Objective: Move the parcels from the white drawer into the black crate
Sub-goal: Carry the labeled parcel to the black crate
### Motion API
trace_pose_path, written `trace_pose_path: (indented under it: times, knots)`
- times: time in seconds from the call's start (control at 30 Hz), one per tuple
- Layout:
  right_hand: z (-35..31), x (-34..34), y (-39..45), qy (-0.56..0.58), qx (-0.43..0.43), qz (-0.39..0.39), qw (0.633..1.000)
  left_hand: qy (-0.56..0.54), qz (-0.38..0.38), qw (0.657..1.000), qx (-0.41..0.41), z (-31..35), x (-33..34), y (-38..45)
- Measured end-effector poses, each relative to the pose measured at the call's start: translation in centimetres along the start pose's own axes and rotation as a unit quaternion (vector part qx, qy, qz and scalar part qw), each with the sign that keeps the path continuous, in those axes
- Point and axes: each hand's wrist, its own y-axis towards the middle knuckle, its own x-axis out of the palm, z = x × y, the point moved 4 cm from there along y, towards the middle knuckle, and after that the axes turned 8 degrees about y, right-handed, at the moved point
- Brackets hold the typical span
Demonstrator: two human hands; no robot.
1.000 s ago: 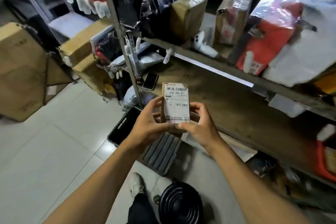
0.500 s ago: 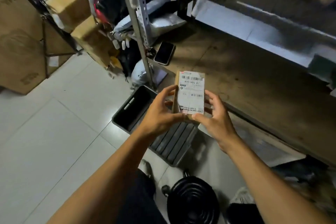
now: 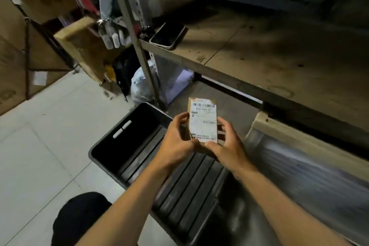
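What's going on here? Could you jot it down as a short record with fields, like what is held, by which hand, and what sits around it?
held item: small cardboard parcel with a white shipping label facing up
left hand: left hand grips the parcel's left edge
right hand: right hand grips its right and bottom edge
position: parcel is above the black crate, not yet inside
crate contents: none visible
shelf: wooden shelf with a phone lying near its corner
floor: pale tiles
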Motion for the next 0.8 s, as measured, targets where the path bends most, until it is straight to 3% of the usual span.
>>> trace_pose_path:
  times: [0.33, 0.63, 0.8]
  knots:
    - [9.3, 0.5, 3.1, -0.006, -0.020, 0.035, 0.999, -0.003, 0.000, 1.000, 0.003, -8.2, 4.3, 2.9]
    - [10.8, -0.4, 0.7, 0.041, -0.005, 0.045, 0.998, 0.025, -0.051, 0.998, -0.021, -8.8, 6.3, 2.8]
    - [11.8, 0.0, 1.1, 0.038, -0.012, 0.037, 0.999, 0.025, -0.025, 0.999, -0.007, -8.6, 6.8, 3.4]
